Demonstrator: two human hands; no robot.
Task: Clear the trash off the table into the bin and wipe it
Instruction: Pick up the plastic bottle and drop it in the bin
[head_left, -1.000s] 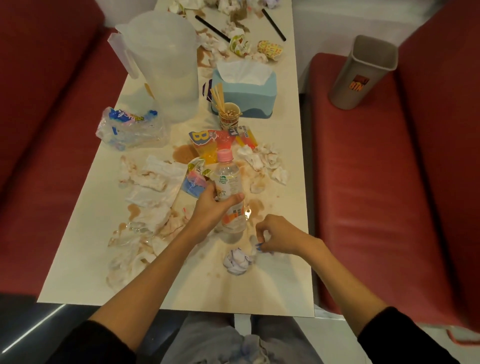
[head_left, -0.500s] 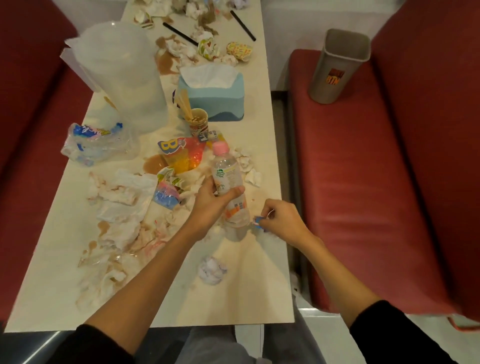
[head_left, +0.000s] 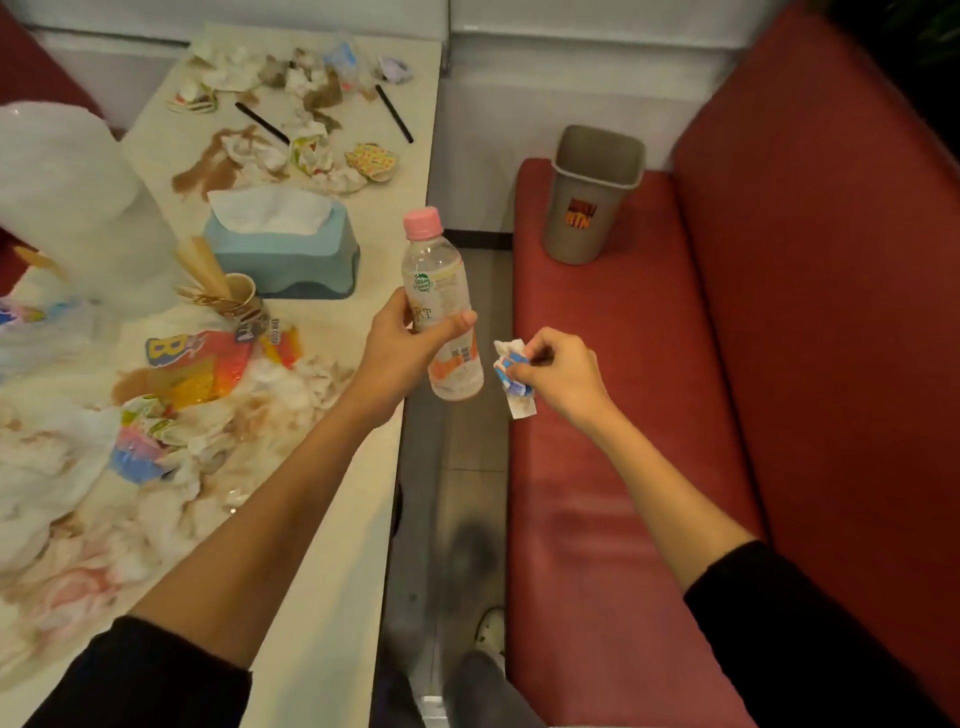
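Booth setting: cream table (head_left: 332, 597) fills the 9 o'clock side, red bench seat (head_left: 613, 415) at 3 o'clock, floor gap between them. Grey bin (head_left: 592, 197) stands upright on the bench at 1 o'clock, open top, orange logo facing the camera.

Left hand (head_left: 400, 353) near centre, fingers and thumb wrapped around a clear plastic bottle (head_left: 441, 291) with a pink cap. The bottle is off the table, roughly upright with a slight tilt, over the table's edge and the gap. Right hand (head_left: 561, 374), just at 3 o'clock of the bottle and apart from it, pinches a crumpled white-and-blue scrap (head_left: 511, 374) over the front edge of the bench. Both hands well short of the bin.

Table is cluttered:
- Blue tissue box (head_left: 283, 249) at 10 o'clock.
- Paper cup with wooden sticks (head_left: 236, 296) just beside the box.
- Translucent pitcher (head_left: 67, 208) at the far 9-10 o'clock edge.
- Bright snack wrappers (head_left: 197, 364) at 9 o'clock.
- Stained tissues (head_left: 78, 493) spread toward 8 o'clock.
- Brown spill (head_left: 213, 166), two black straws (head_left: 262, 123) and more crumpled trash at 11 o'clock.

Dark sleeves on both arms.
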